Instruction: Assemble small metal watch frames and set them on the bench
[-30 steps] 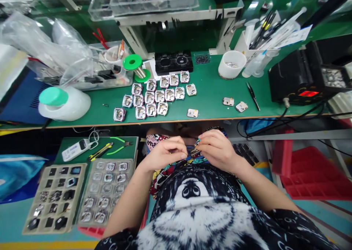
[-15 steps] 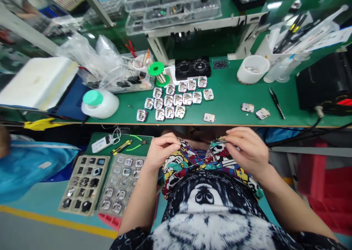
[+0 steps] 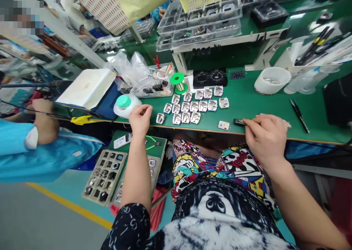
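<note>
My right hand (image 3: 266, 136) hovers at the bench's front edge, fingers closed on a small dark flat part (image 3: 239, 122) that sticks out leftward from the fingertips. Just left of it lies a pale rectangular piece (image 3: 223, 125). My left hand (image 3: 140, 118) is in a pinch beside the white bottle (image 3: 132, 108) with a green cap; whatever lies between its fingertips is too small to make out. Between the hands, several silver square watch cases (image 3: 194, 106) stand in uneven rows on the green bench top (image 3: 242, 101).
Black tweezers (image 3: 299, 116) and a white cup (image 3: 272, 80) are on the right. A green solder spool (image 3: 177, 82) and a black fixture (image 3: 210, 77) stand behind the cases. Lower left are compartment trays (image 3: 104, 174) and green-handled pliers (image 3: 151, 142). A co-worker's arm (image 3: 45, 123) is at far left.
Both hands have risen from over my lap and spread apart: the left went to the bottle, the right to the bench edge. The view has shifted too.
</note>
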`<act>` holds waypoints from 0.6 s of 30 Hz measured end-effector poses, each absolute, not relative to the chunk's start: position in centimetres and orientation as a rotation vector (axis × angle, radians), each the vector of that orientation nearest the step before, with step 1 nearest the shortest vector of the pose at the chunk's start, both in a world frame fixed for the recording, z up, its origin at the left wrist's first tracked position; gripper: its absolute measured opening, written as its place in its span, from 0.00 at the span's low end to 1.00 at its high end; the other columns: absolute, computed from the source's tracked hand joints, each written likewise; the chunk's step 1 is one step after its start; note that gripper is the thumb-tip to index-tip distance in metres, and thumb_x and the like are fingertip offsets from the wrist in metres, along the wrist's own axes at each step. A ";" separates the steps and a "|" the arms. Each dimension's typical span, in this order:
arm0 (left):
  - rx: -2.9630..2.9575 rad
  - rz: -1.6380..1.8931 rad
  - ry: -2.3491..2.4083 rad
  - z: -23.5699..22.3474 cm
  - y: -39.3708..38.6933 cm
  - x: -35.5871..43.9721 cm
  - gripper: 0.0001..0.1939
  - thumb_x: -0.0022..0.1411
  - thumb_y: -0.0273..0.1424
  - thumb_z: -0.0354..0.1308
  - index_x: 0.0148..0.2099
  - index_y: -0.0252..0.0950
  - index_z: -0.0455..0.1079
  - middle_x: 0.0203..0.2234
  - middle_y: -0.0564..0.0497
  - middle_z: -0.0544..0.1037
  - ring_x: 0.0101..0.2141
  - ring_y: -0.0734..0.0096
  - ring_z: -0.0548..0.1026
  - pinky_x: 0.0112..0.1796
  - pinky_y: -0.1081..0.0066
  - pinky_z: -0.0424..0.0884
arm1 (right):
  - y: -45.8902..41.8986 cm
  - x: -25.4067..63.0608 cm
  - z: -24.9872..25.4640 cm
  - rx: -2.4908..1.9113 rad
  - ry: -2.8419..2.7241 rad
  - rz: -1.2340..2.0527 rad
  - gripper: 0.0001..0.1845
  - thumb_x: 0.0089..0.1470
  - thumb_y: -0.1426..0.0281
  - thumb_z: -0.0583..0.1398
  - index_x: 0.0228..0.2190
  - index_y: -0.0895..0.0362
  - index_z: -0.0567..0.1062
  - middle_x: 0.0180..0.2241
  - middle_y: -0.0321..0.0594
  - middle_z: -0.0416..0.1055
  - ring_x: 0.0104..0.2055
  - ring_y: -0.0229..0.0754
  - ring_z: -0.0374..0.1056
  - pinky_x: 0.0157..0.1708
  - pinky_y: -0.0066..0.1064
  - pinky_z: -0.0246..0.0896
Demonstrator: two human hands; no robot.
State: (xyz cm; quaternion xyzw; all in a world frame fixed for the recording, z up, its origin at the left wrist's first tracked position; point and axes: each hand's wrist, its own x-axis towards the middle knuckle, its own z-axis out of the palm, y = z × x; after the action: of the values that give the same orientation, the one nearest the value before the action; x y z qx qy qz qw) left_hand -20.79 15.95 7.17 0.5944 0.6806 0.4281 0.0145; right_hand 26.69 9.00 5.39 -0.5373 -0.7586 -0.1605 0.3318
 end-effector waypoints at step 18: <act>1.508 1.702 2.094 6.1 16.8 -21.4 0.13 0.57 0.43 0.66 0.32 0.38 0.75 0.26 0.56 0.77 0.29 0.69 0.73 0.39 0.64 0.75 | 7.3 31.8 7.2 -1.621 -1.780 -0.409 0.09 0.62 0.69 0.64 0.43 0.52 0.84 0.45 0.49 0.79 0.55 0.61 0.71 0.55 0.56 0.65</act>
State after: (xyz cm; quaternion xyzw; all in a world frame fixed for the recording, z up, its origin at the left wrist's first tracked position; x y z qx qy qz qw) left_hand -21.43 16.77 6.07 0.4877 0.6773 0.5503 0.0251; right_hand 31.79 7.28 7.21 -0.6236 -0.6849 -0.1574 0.3425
